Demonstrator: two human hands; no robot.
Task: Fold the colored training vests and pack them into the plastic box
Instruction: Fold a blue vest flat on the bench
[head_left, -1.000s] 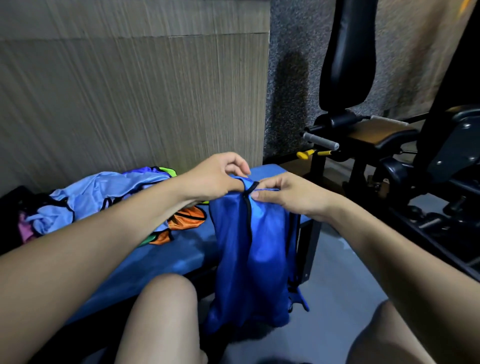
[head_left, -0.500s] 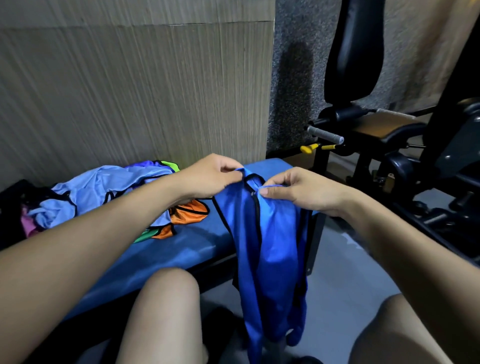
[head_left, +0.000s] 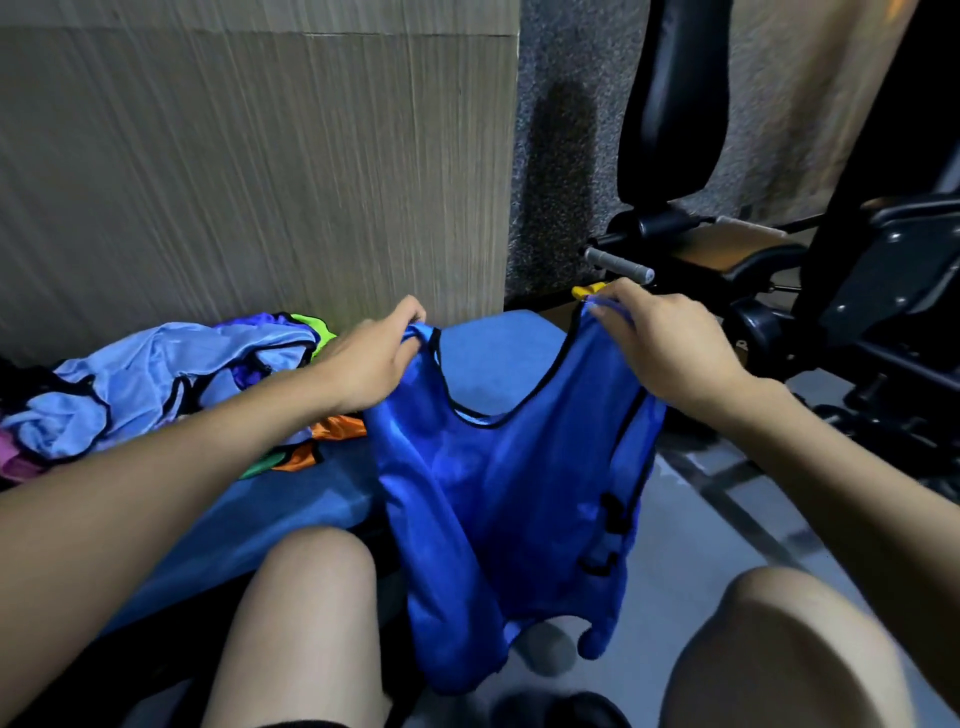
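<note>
Blue vest (head_left: 498, 499) hangs spread btwn your hands: left hand (head_left: 374, 358) & right hand (head_left: 670, 348) each pinch a strap. More vests (head_left: 171, 379) piled on surface (head_left: 291, 509).

Blue vest (head_left: 498, 499) held spread by both shoulder straps, hanging between bare knees (head_left: 311, 597) above grey floor (head_left: 691, 540). Left hand (head_left: 374, 358) pinching left strap; right hand (head_left: 670, 343) pinching right strap. Blue tabletop (head_left: 493, 358) behind vest. Heap of vests (head_left: 171, 379), light blue uppermost, at left on tabletop. Black gym machine (head_left: 852, 291) at far right.
</note>
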